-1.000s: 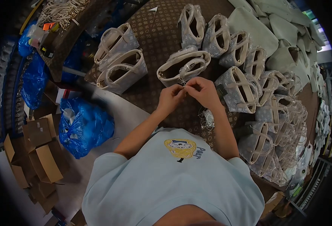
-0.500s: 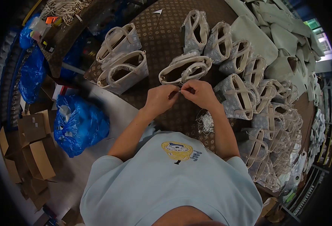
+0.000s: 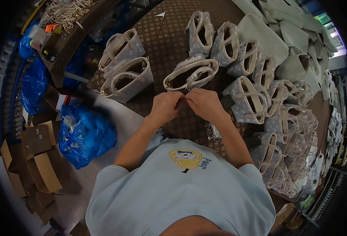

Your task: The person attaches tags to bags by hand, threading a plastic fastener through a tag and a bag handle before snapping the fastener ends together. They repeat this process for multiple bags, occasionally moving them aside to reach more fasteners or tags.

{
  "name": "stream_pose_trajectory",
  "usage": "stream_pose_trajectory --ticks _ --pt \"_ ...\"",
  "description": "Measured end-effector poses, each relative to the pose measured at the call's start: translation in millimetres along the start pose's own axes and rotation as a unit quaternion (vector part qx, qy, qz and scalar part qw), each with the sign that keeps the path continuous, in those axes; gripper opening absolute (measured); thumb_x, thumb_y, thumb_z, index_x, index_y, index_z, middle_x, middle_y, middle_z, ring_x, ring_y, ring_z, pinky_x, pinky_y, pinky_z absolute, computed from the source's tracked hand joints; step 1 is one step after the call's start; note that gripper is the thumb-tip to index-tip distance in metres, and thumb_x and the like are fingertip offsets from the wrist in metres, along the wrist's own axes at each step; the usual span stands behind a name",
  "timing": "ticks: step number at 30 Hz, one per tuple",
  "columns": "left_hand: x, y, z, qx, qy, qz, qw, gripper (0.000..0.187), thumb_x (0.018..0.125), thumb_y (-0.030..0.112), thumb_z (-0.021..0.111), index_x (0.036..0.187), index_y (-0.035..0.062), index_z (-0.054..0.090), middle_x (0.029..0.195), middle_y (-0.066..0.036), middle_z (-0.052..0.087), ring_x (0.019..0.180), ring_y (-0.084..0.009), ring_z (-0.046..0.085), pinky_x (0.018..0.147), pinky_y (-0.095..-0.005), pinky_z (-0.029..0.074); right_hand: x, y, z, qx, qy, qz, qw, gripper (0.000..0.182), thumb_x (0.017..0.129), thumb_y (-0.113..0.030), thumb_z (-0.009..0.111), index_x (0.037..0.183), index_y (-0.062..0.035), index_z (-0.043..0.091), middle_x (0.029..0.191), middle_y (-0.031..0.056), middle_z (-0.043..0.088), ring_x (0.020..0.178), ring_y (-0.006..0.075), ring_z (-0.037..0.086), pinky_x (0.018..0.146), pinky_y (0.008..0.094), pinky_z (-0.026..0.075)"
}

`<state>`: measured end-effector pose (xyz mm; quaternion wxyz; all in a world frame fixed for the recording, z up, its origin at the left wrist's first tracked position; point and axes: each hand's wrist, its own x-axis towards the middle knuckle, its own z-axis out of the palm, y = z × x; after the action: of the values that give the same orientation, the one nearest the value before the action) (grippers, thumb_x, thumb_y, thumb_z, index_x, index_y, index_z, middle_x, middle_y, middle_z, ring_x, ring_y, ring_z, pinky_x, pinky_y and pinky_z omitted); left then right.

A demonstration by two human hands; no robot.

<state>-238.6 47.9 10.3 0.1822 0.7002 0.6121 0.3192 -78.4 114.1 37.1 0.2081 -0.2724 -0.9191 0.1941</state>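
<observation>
A small bag (image 3: pixel 197 72) with cream trim and plastic-wrapped handles stands open on the brown patterned table (image 3: pixel 169 31). Right at its near edge, my left hand (image 3: pixel 167 107) and my right hand (image 3: pixel 205 104) meet, thumbs and fingertips pinched together. A thin white string shows just above the fingertips by the bag's handle; whatever else the fingers grip is too small to make out. Beside my right forearm lies a tangle of white strings (image 3: pixel 213 132).
Two similar bags (image 3: pixel 128 78) stand at the left, many more (image 3: pixel 252 98) on the right. Grey-green pieces (image 3: pixel 260 37) are heaped at upper right. A blue plastic bag (image 3: pixel 87 135) and open cardboard boxes (image 3: pixel 43 171) are at lower left. Beige straps (image 3: pixel 69 13) lie at upper left.
Both hands have come closer together, my right hand's fingers now more folded against the left's. The view has shifted slightly.
</observation>
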Motion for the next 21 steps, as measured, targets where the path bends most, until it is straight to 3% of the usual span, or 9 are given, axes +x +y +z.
stream_pose_trajectory --ticks 7,9,13,17,21 --pt "-0.5 4.6 3.4 -0.059 -0.029 -0.053 0.996 0.010 0.076 0.014 0.062 0.086 0.0099 0.062 0.076 -0.009 0.063 0.070 -0.0278 0.061 0.060 -0.0359 0.047 -11.6 8.5 1.4 0.006 0.011 -0.035 0.999 0.006 0.073 -0.007 0.064 0.079 -0.0058 0.061 0.075 0.0059 0.059 0.066 0.0231 0.059 0.056 0.0313 0.048" --pt "7.9 10.6 -8.1 -0.116 -0.097 -0.144 0.978 0.012 0.079 0.016 0.060 0.089 0.0101 0.063 0.078 -0.008 0.064 0.069 -0.0269 0.061 0.061 -0.0343 0.047 -15.0 11.4 1.0 0.085 0.028 0.015 0.996 0.008 0.074 -0.005 0.065 0.081 -0.0051 0.062 0.076 0.0062 0.060 0.067 0.0217 0.059 0.057 0.0294 0.048" --pt "16.8 8.6 -18.1 -0.126 -0.119 -0.121 0.977 0.013 0.081 0.018 0.059 0.090 0.0101 0.064 0.079 -0.008 0.064 0.069 -0.0258 0.061 0.061 -0.0331 0.047 -14.5 14.1 6.5 0.236 0.086 0.090 0.964 0.014 0.074 -0.003 0.067 0.087 -0.0032 0.063 0.078 0.0071 0.061 0.067 0.0181 0.060 0.059 0.0255 0.047" --pt "16.3 7.0 -16.0 -0.128 -0.102 -0.102 0.981 0.013 0.081 0.018 0.058 0.089 0.0096 0.064 0.079 -0.007 0.064 0.069 -0.0252 0.061 0.061 -0.0329 0.047 -13.6 14.3 8.6 0.254 0.092 0.097 0.958 0.014 0.074 -0.002 0.067 0.087 -0.0031 0.063 0.076 0.0073 0.061 0.066 0.0167 0.060 0.058 0.0254 0.047" --pt "14.1 3.2 -10.1 -0.152 -0.100 -0.122 0.976 0.013 0.081 0.018 0.058 0.088 0.0090 0.064 0.078 -0.007 0.064 0.070 -0.0252 0.061 0.061 -0.0329 0.047 -12.5 15.5 3.6 0.189 0.068 0.049 0.978 0.011 0.074 -0.004 0.067 0.085 -0.0044 0.064 0.078 0.0070 0.062 0.064 0.0198 0.060 0.056 0.0267 0.047"
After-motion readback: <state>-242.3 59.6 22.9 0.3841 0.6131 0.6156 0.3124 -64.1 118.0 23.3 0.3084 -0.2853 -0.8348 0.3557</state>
